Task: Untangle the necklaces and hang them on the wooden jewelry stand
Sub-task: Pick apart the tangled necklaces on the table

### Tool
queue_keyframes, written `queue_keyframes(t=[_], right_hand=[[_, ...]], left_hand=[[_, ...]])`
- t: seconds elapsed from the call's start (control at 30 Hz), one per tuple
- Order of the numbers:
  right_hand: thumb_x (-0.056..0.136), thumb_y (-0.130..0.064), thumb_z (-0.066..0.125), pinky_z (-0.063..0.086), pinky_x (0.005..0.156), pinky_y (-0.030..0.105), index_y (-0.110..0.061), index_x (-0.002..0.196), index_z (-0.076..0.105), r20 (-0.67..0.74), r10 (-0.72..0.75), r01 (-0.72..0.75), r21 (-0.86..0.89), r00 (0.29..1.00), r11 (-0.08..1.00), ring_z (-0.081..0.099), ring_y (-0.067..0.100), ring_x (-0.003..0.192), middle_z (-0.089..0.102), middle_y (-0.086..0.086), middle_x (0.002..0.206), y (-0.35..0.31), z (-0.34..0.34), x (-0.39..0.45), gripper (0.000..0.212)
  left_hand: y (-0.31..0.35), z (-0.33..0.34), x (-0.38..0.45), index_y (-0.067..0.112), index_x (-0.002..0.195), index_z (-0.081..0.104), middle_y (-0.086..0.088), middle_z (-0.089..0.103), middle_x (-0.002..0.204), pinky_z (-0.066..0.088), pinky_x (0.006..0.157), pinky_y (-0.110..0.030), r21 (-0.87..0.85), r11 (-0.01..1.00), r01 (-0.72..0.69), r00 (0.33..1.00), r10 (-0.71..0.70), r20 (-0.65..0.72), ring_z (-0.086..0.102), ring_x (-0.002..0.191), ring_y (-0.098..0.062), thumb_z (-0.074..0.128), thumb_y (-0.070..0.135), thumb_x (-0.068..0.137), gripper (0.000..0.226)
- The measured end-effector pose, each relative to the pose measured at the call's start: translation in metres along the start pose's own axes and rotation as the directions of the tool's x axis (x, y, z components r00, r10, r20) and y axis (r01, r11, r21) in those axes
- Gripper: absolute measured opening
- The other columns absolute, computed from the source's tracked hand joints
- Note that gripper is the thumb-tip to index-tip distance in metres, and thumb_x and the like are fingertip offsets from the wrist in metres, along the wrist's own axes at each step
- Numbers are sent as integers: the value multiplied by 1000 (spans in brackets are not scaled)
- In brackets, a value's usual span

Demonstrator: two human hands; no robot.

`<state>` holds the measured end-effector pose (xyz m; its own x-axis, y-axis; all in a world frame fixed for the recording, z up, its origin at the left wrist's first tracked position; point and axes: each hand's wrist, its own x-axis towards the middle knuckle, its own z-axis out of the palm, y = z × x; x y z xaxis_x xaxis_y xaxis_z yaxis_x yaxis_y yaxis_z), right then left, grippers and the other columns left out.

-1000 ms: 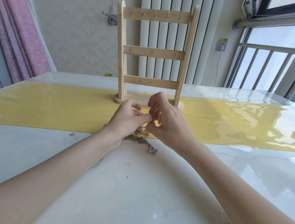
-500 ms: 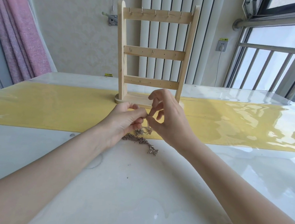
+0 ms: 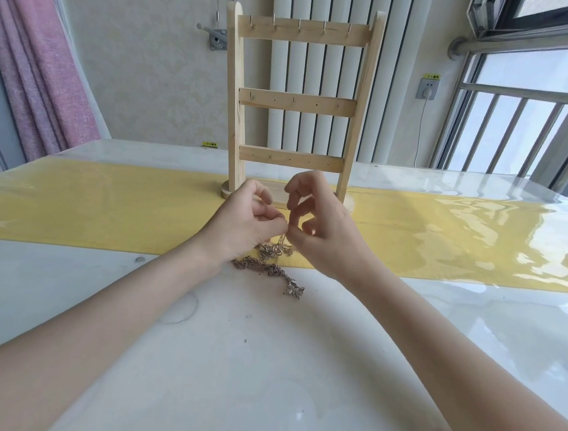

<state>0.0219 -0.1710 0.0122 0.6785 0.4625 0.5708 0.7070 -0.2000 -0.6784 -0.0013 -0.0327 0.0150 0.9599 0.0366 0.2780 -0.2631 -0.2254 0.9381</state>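
Since half a second earlier both hands had lifted a little and drawn a thin strand up out of the pile; the stand and the chain heap on the table had not shifted. Glossy white table (image 3: pixel 262 368) nearest, faint ring mark and a few specks on it. Tangled necklaces (image 3: pixel 271 269) lay at the near edge of the yellow runner (image 3: pixel 87 208), a darker chain trailing onto the white toward the camera. Left hand (image 3: pixel 244 225) had thumb and forefinger pinched together on a strand, other fingers curled. Right hand (image 3: pixel 322 232) pinched the same strand at its fingertips, touching the left hand's; upper fingers loosely bent, spread. Strand hung straight down from the pinch into the heap just below. Wooden jewelry stand (image 3: pixel 296 103) upright on the runner behind the hands, hooks bare. Beyond: white radiator (image 3: pixel 328 6), pink curtain (image 3: pixel 38 66) at left, wall socket (image 3: pixel 427 89), barred window (image 3: pixel 524 126) at right.
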Motion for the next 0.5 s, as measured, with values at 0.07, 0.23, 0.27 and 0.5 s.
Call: queue_keyframes(t=[0.07, 0.23, 0.27, 0.5], right_hand=[[79, 17, 51, 42, 58, 20, -16, 102, 42, 31, 131, -134, 223, 991, 965, 48, 8, 70, 45, -5, 89, -3, -3, 0, 42], [80, 21, 52, 40, 59, 19, -15, 104, 44, 112, 277, -295, 500, 954, 814, 47, 13, 69, 47, -1, 87, -2, -8, -2, 44], [81, 20, 52, 40, 58, 18, -15, 104, 44, 117, 283, -302, 508, 952, 807, 47, 13, 69, 48, -1, 88, -2, -8, -2, 43], [81, 19, 55, 38, 58, 18, -15, 100, 47, 122, 307, -323, 538, 944, 779, 47, 12, 69, 49, 0, 87, 1, -10, 0, 40]], left_hand=[[0, -1, 0, 19, 82, 39, 2, 59, 71, 41, 58, -21, -47, 999, 15, 1000, -14, 18, 47, 52, -8, 65, 15, 65, 31], [-4, 0, 1, 17, 84, 38, -2, 56, 69, 44, 52, -17, -231, 966, 119, 992, -105, 72, 46, 47, -6, 66, 6, 69, 33], [-4, 1, 1, 16, 84, 38, -1, 53, 67, 44, 50, -16, -262, 955, 140, 989, -123, 80, 45, 47, -6, 66, 4, 69, 34], [-4, 1, 1, 15, 80, 38, 1, 47, 59, 41, 46, -16, -392, 895, 214, 977, -186, 108, 40, 50, -9, 60, -6, 83, 31]])
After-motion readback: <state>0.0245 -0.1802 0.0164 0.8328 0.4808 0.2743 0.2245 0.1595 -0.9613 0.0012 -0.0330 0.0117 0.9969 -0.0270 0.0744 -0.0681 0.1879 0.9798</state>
